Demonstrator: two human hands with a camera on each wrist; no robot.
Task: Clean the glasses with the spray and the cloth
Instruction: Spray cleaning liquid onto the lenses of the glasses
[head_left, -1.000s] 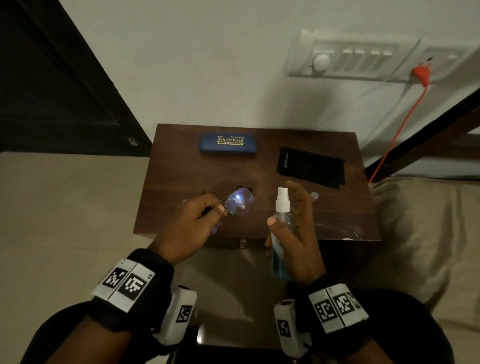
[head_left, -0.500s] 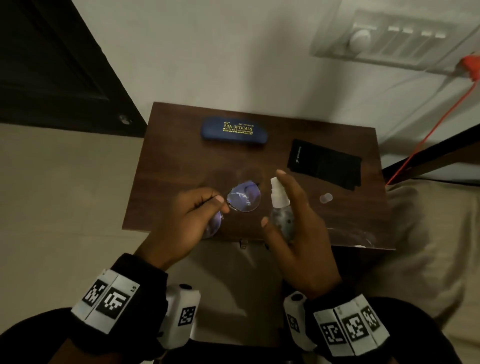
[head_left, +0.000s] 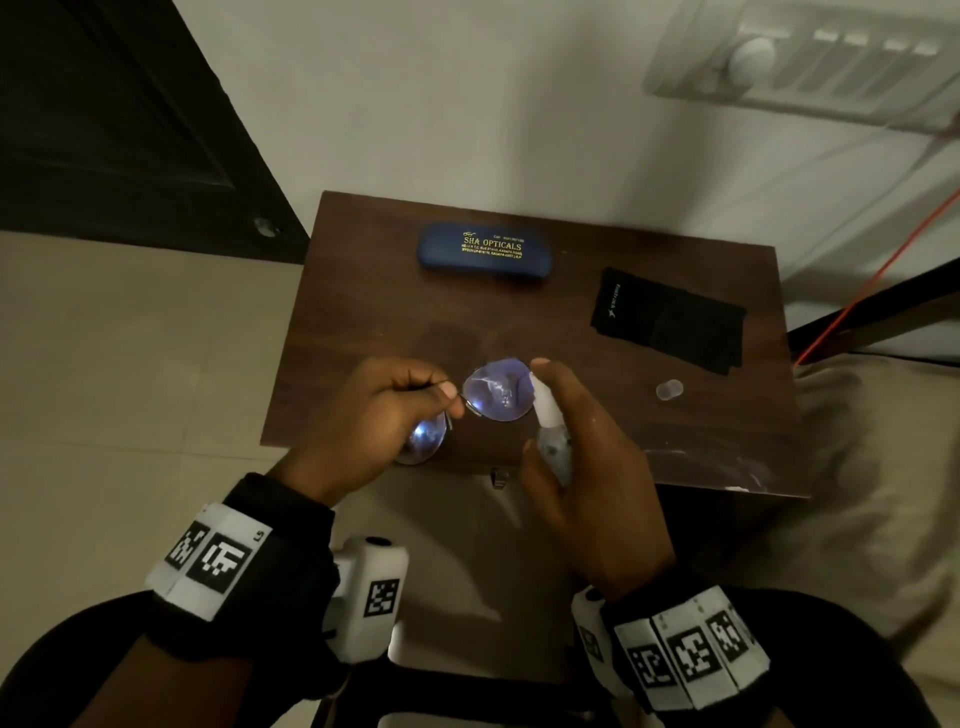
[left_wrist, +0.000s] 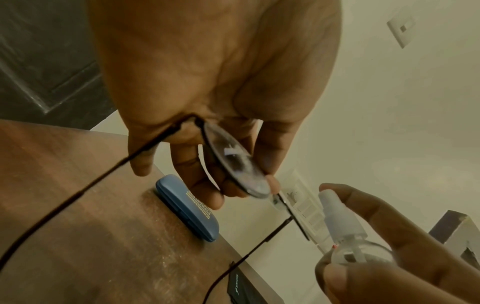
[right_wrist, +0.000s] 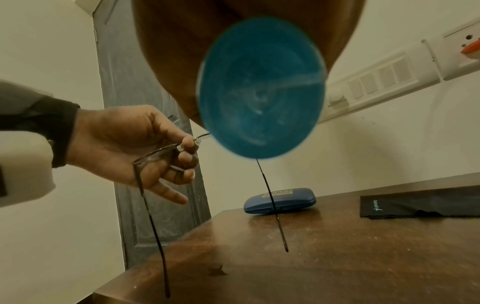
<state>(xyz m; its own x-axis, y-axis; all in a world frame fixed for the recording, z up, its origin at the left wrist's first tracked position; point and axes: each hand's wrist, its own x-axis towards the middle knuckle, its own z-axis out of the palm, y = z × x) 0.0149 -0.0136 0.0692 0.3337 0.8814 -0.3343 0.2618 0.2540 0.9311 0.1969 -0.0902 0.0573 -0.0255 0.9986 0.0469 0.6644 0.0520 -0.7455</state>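
Note:
My left hand (head_left: 384, 415) pinches the thin-framed glasses (head_left: 496, 397) at the bridge and holds them above the near edge of the brown table (head_left: 363, 322). Their temple arms hang down toward the tabletop in the wrist views. My right hand (head_left: 587, 457) grips the small clear spray bottle (head_left: 550, 431), its white nozzle right beside the right lens and my index finger on top of the pump. Seen from the left wrist, the glasses (left_wrist: 233, 162) and spray bottle (left_wrist: 345, 232) are close together. The bottle's blue base (right_wrist: 259, 90) fills the right wrist view. The black cloth (head_left: 670, 319) lies flat at the table's back right.
A blue glasses case (head_left: 483, 252) lies at the back middle of the table. A small clear cap (head_left: 669, 389) sits on the table right of my hands. A switch panel (head_left: 810, 62) and an orange cord (head_left: 872, 280) are on the wall; a dark door (head_left: 104, 119) stands left.
The spray bottle has moved up and left until its nozzle is right beside the lens. The glasses have turned so both lenses show. My head view has shifted.

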